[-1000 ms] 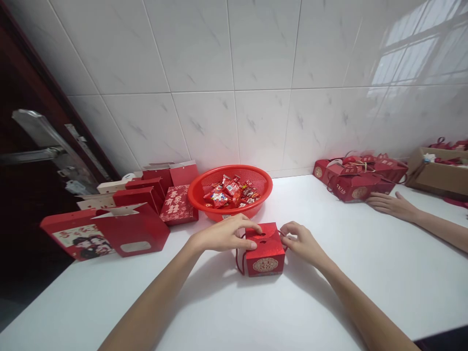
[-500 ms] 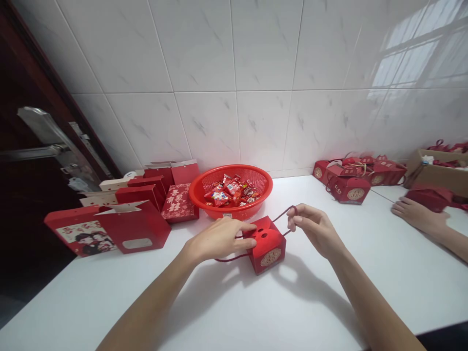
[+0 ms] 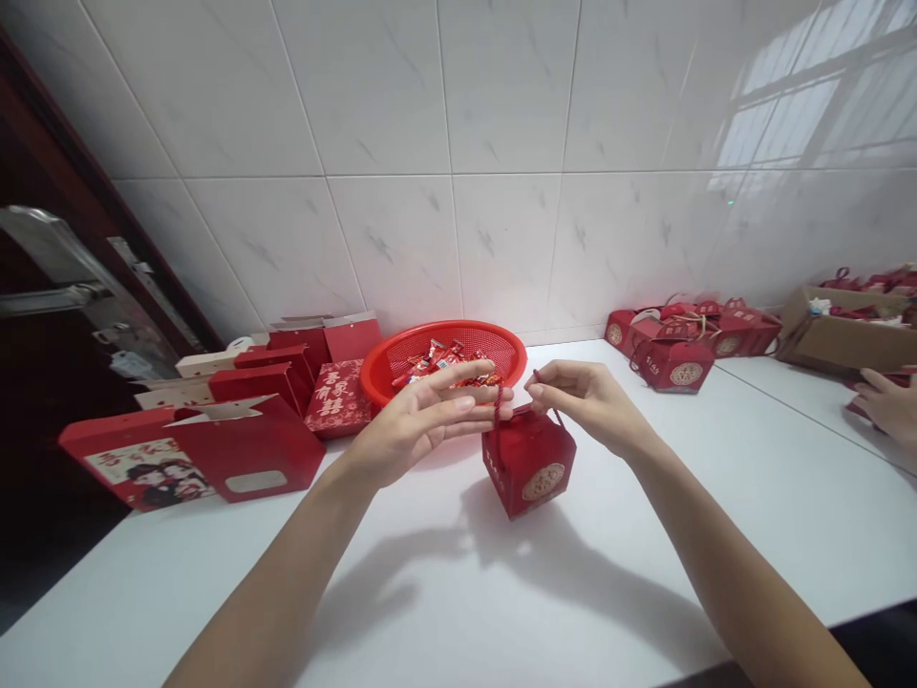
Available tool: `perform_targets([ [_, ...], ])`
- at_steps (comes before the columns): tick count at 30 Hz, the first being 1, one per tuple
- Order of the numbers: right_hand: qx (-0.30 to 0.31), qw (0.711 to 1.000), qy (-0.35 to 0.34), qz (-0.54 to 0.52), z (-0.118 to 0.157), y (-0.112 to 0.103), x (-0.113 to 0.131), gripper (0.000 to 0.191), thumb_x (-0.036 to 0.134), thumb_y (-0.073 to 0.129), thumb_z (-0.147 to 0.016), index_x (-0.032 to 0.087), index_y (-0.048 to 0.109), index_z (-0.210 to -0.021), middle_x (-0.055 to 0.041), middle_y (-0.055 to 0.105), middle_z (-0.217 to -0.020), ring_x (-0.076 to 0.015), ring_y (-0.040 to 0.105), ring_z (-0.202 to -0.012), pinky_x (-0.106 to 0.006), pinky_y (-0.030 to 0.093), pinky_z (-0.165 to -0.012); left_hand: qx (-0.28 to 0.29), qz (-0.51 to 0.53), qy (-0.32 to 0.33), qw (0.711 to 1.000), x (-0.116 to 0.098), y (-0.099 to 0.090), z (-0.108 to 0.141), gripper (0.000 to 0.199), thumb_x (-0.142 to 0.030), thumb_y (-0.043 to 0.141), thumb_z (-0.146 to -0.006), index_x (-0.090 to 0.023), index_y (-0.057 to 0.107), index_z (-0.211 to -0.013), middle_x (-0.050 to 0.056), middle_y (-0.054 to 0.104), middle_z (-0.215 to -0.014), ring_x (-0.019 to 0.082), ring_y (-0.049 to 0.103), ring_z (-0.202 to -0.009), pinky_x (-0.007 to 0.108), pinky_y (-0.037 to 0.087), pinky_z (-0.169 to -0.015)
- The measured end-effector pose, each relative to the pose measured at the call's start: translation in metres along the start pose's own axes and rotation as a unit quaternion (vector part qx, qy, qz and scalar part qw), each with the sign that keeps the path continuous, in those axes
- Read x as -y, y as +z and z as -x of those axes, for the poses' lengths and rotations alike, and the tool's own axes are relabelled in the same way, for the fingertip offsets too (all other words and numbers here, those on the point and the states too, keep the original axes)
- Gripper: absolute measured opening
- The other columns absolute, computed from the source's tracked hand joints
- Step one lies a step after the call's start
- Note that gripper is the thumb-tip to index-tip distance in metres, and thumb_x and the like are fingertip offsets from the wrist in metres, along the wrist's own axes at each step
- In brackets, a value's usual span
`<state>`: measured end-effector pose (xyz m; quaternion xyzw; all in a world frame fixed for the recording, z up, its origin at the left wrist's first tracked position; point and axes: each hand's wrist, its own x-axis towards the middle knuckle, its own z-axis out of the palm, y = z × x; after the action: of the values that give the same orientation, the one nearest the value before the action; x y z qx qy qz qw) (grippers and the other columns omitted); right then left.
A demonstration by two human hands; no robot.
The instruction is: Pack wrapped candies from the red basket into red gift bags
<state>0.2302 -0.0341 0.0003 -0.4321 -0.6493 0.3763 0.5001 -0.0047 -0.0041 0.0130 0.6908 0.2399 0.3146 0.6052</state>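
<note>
A small red gift box with a round gold emblem hangs slightly tilted from its dark red cord, its shadow lying below on the white table. My right hand pinches one cord loop above the box's right side. On the left, my left hand has its fingers spread, with the other cord loop passing over the fingertips. Behind both hands is a red plastic basket of wrapped candies, partly covered by my left hand.
Red gift bags and a flat patterned box stand at the left. Finished-looking red boxes sit at the right, near a cardboard carton. Another person's hand touches a red item at the right edge.
The box has come up off the table, its top flaps drawn together under the cord. My left hand has moved from the flaps to the cord. The other person's hand has moved right.
</note>
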Motion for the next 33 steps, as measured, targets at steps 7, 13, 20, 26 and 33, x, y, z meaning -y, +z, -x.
perform_targets([
  [7, 0.015, 0.992, -0.022, 0.121, -0.011, 0.014, 0.006, 0.044, 0.056, 0.073, -0.078, 0.018, 0.055, -0.065, 0.0, 0.057, -0.065, -0.0125, 0.051, -0.062, -0.025, 0.038, -0.055, -0.002, -0.141, -0.01, 0.99, -0.001, 0.007, 0.007, 0.068, -0.055, 0.058, -0.092, -0.035, 0.037, -0.154, 0.007, 0.054, -0.149, 0.031, 0.045, -0.142, 0.05, 0.043, -0.113],
  [13, 0.031, 0.986, -0.012, 0.164, -0.017, 0.017, 0.004, 0.022, 0.035, 0.07, -0.078, 0.017, 0.061, -0.069, -0.0009, 0.062, -0.065, -0.0136, 0.053, -0.061, -0.026, 0.039, -0.056, -0.005, -0.232, -0.008, 0.973, 0.004, 0.016, 0.014, 0.068, -0.054, 0.053, -0.096, -0.043, 0.024, -0.157, 0.0, 0.026, -0.166, 0.032, 0.031, -0.15, 0.048, 0.045, -0.112],
  [20, 0.042, 0.987, -0.004, 0.153, -0.026, 0.019, 0.008, 0.006, 0.016, 0.061, -0.073, 0.017, 0.06, -0.067, 0.0004, 0.06, -0.062, -0.0127, 0.053, -0.059, -0.026, 0.038, -0.054, -0.082, -0.282, 0.037, 0.955, 0.008, 0.022, 0.012, 0.075, -0.047, 0.065, -0.09, -0.037, 0.031, -0.156, 0.005, 0.042, -0.159, 0.033, 0.037, -0.146, 0.051, 0.038, -0.117],
  [26, 0.1, 0.991, 0.024, 0.083, -0.029, 0.016, 0.001, 0.019, 0.031, 0.071, -0.071, 0.017, 0.059, -0.068, -0.0003, 0.063, -0.066, -0.0138, 0.058, -0.063, -0.025, 0.043, -0.056, -0.077, -0.32, 0.021, 0.944, 0.01, 0.025, 0.01, 0.079, -0.051, 0.066, -0.088, -0.035, 0.029, -0.156, 0.006, 0.036, -0.162, 0.034, 0.034, -0.148, 0.052, 0.035, -0.118],
  [33, 0.072, 0.987, 0.066, 0.126, -0.031, 0.017, -0.003, 0.012, 0.014, 0.058, -0.068, 0.018, 0.055, -0.058, -0.0017, 0.063, -0.058, -0.0147, 0.059, -0.058, -0.025, 0.041, -0.052, -0.114, -0.352, 0.035, 0.928, 0.017, 0.029, 0.003, 0.073, -0.043, 0.064, -0.089, -0.032, 0.033, -0.154, 0.007, 0.056, -0.146, 0.031, 0.047, -0.139, 0.048, 0.04, -0.113],
])
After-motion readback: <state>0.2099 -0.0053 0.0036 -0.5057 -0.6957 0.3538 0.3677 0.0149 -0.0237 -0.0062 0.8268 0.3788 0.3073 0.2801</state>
